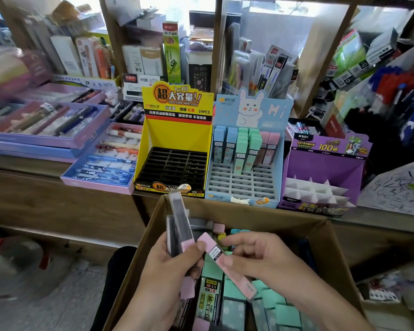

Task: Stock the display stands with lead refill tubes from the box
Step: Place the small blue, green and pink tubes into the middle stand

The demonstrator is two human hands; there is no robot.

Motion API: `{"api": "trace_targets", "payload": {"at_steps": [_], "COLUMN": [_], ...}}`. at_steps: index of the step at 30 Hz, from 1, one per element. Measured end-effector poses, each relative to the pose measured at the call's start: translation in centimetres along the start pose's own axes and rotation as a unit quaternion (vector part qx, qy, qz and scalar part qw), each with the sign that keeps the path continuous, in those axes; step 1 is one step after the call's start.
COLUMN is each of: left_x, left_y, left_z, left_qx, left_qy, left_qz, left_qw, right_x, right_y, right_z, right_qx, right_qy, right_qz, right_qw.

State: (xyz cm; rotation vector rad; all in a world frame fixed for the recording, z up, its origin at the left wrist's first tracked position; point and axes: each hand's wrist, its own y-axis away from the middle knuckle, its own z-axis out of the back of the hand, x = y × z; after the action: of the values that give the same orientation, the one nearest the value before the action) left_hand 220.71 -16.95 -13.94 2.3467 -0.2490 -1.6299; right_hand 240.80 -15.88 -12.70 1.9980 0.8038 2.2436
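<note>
head | left hand [163,266]: clear flat tubes [181,218] | right hand [256,256]: pink slab tube [234,273]

Left hand [164,263] grips tubes [181,225]; right hand [256,254] pinches pink tube [230,266]

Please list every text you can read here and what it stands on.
"超大容量!!", "1=10", "24PCS": yellow display stand
"Hi": blue display stand
"ULTRAMAN", "100根": purple display stand
"1120": white box
"G-5": green box
"2B 0.5": black tube in the cardboard box
Pink tube label and small print elsewhere: too blurred.
</note>
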Motion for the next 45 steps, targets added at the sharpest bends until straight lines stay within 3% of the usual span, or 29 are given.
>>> {"api": "trace_targets", "payload": {"at_steps": [4, 11, 16, 27, 32, 45], "left_x": [0.0, -0.5, -1.1, -0.7, -0.5, -1.8], "left_y": [0.2, 0.5, 1.1, 0.5, 0.3, 0.9], "left_z": [-0.7, -1.1, -1.6, -1.3, -0.9, -1.7], "left_qx": [0.025, 0.029, 0.048, -0.005, -0.021, -0.044], "left_qy": [-0.016, -0.039, -0.029, -0.013, -0.004, -0.017], "left_qz": [0.018, 0.027, 0.038, 0.052, 0.069, 0.073], "left_qw": [0.999, 0.998, 0.998, 0.999, 0.997, 0.996], "right_x": [0.5, 0.4, 2.0, 7.8, 10.8, 15.3], "right_y": [-0.3, -0.1, 0.0, -0.9, -2.4, -7.0], "right_z": [-0.7, 0.7, 2.9, 7.8, 9.9, 13.6], "right_qx": [0.025, -0.049, -0.116, -0.231, -0.277, -0.301], "right_qy": [0.027, 0.011, 0.022, 0.197, 0.293, 0.485], "right_qz": [0.018, 0.035, 0.118, 0.25, 0.282, 0.241], "right_qw": [0.999, 0.998, 0.986, 0.92, 0.871, 0.785]}}
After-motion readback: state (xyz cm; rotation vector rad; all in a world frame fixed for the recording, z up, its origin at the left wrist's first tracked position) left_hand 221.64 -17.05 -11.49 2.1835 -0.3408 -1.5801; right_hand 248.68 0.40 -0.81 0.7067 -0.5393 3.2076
